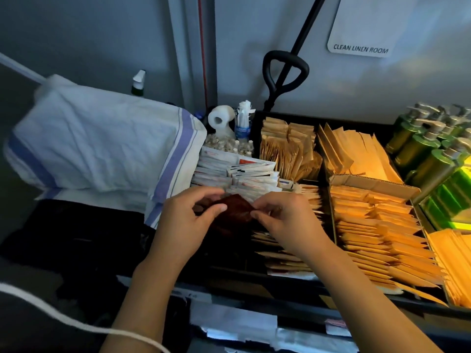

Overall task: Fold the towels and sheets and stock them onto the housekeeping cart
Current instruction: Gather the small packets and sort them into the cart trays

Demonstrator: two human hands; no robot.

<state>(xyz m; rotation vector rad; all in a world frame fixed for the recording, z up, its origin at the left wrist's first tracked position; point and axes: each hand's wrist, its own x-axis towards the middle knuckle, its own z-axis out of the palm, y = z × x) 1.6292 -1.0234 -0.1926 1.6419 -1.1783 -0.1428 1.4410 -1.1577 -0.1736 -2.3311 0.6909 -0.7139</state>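
— Both hands pinch one small dark red packet [235,208]: the left hand [188,220] has thumb and forefinger closed on its left edge, the right hand [288,220] nips its right corner with the fingertips. Narrow grips, each holding the packet, just above the near compartment of the cart tray [257,118].

— So no towel in hand?

— None. The folded linen [102,146], white with blue-violet stripes, lies in a soft, creased stack at the left of the cart, touching the tray's left edge. I judge this a side step: sorting the small supplies rather than folding.

— What does the next move want?

— Probably setting the packet into its row. The thing looks thin, flat and slightly crinkled, so it should slide in on edge between its neighbours; a light pinch is enough. Which slot it belongs to I cannot tell, since the spot under the hands is dark.

— And around it?

— White paper sachets [234,174] stand packed on edge just beyond the hands. Brown kraft packets [288,149] fill the rear compartments, stiff and matte; more lie overlapping like shingles in a cardboard box [369,184] to the right. Green pump bottles [428,149], glossy and rounded, crowd the far right. A toilet roll [220,118] sits at the back.
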